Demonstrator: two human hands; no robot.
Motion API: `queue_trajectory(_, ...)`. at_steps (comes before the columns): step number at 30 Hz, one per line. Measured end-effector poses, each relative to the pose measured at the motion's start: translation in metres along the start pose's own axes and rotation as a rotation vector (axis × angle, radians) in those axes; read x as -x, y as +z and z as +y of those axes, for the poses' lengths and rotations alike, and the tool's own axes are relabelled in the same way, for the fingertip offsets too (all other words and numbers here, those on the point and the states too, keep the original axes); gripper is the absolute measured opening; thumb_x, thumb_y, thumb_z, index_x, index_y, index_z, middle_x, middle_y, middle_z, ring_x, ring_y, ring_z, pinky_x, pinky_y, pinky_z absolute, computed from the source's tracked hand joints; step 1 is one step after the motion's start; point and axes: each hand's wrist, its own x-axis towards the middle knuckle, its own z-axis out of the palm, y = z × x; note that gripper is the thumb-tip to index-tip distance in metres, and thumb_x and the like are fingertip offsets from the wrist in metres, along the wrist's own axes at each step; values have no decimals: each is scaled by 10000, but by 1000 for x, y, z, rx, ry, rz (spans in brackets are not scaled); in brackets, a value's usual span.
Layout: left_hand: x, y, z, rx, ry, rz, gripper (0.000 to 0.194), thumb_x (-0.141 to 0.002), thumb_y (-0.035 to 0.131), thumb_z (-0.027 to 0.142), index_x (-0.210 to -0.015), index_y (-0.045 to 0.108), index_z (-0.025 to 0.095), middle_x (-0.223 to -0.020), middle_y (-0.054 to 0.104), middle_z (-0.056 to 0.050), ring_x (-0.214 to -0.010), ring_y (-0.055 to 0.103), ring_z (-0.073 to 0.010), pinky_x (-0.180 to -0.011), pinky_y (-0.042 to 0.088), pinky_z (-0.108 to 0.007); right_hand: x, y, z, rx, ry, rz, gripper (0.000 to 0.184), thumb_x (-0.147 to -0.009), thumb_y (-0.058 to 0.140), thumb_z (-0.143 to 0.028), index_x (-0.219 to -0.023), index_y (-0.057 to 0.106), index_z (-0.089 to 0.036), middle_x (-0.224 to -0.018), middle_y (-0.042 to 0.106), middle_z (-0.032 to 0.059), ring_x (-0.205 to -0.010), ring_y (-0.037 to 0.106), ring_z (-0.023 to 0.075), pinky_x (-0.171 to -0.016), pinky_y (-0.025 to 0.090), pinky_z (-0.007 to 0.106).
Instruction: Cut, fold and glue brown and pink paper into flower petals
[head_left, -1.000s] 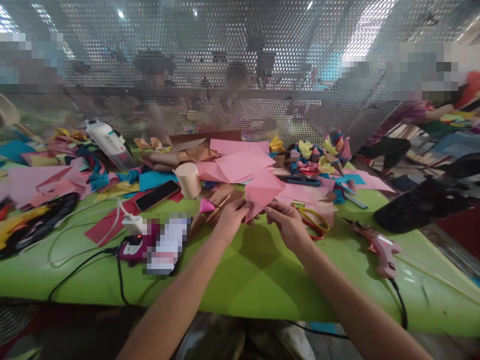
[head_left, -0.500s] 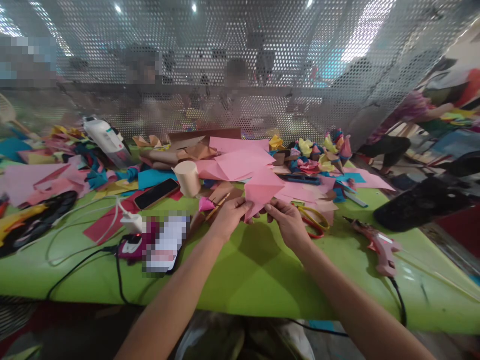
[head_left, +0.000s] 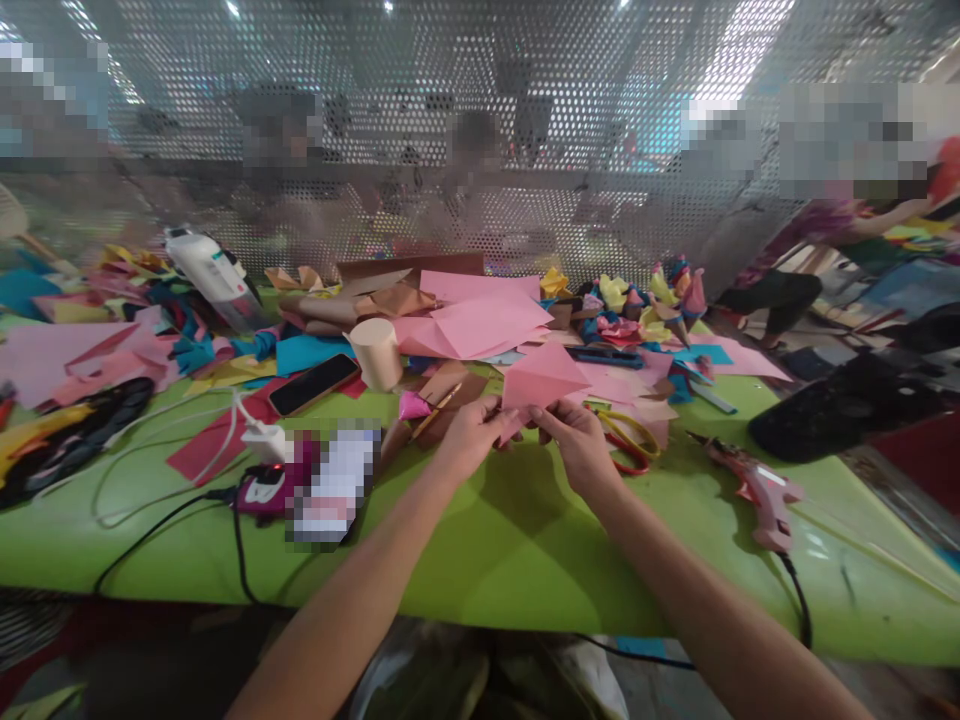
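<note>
Centrally, pink paper (head_left: 543,381) in hands (head_left: 471,435) (head_left: 579,438), tip nearward, long axis leaning right

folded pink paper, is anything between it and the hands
Nothing visible: the left hand and right hand both pinch the folded pink paper directly, near its lower end. The glue gun lies aside, to the right.

From over here I've got both forearms (head_left: 382,555) angled inward, left hand (head_left: 472,442) and right hand (head_left: 581,448) pinching super close together, thumbs (head_left: 546,423) on top.
</note>
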Motion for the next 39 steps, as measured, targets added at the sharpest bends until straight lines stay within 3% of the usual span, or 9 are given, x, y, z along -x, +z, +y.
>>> queue_trajectory(10,-1,-1,2,-5,-25,-93,444,-750,761,528,-953,708,137,-802,691,-57,-670,630,-163,-584,485,-254,0,-1,3,-15,-20,61,422,-584,861,-551,-588,608,-214,-587,628,-14,-518,461,107,-531,366,261)
queue_trajectory(14,1,-4,7,-241,142,44,345,-907,584,490,-855,654,156,-789,652,-25,-747,592,-170,-694,453,-274,5,3,6,12,1,12,415,-590,862,-549,-586,623,-210,-576,644,0,-510,461,111,-530,377,265)
queue_trajectory(19,2,-8,11,-485,275,211,379,-967,502,397,-648,492,193,-605,459,35,-637,451,-139,-620,348,-255,4,4,10,55,58,-97,417,-559,888,-540,-634,672,-192,-601,670,34,-514,501,137,-533,426,291)
queue_trajectory(21,2,-10,12,-615,315,247,409,-981,506,370,-614,468,195,-578,431,42,-605,428,-131,-612,329,-254,-1,-3,7,65,44,-97,462,-574,886,-541,-829,727,-190,-751,723,58,-628,594,180,-616,491,319)
queue_trajectory(23,2,-12,14,-756,358,260,419,-997,513,353,-611,498,189,-583,478,32,-598,451,-131,-622,336,-255,-7,-15,1,113,-50,-52,668,-630,848,-574,-1177,678,-229,-1110,730,108,-890,667,247,-777,536,381)
queue_trajectory(25,2,-13,14,-881,382,215,358,-1000,529,296,-666,580,178,-645,588,3,-640,533,-146,-649,368,-252,-11,-26,-7,253,-222,-5,832,-688,804,-607,-1406,525,-293,-1432,574,132,-1152,615,301,-927,509,460)
queue_trajectory(27,3,-13,14,-979,385,130,222,-982,551,210,-802,674,171,-780,700,-38,-746,634,-177,-693,413,-254,-12,-33,-16,445,-406,-21,762,-734,787,-598,-1402,541,-327,-1514,504,111,-1303,521,325,-1035,442,508)
queue_trajectory(32,6,-9,13,-1144,389,-51,180,-944,567,114,-992,725,186,-960,769,-74,-907,713,-229,-759,482,-281,-5,-28,-25,731,-660,-174,268,-874,706,-518,-1046,767,-320,-1212,715,69,-1195,564,303,-1028,420,489)
queue_trajectory(39,8,-4,16,-1164,362,-114,176,-977,566,197,-985,742,188,-946,778,-76,-899,725,-237,-756,492,-286,-5,-24,-25,744,-605,-174,206,-898,686,-404,-758,745,-264,-766,714,51,-863,586,264,-790,464,400)
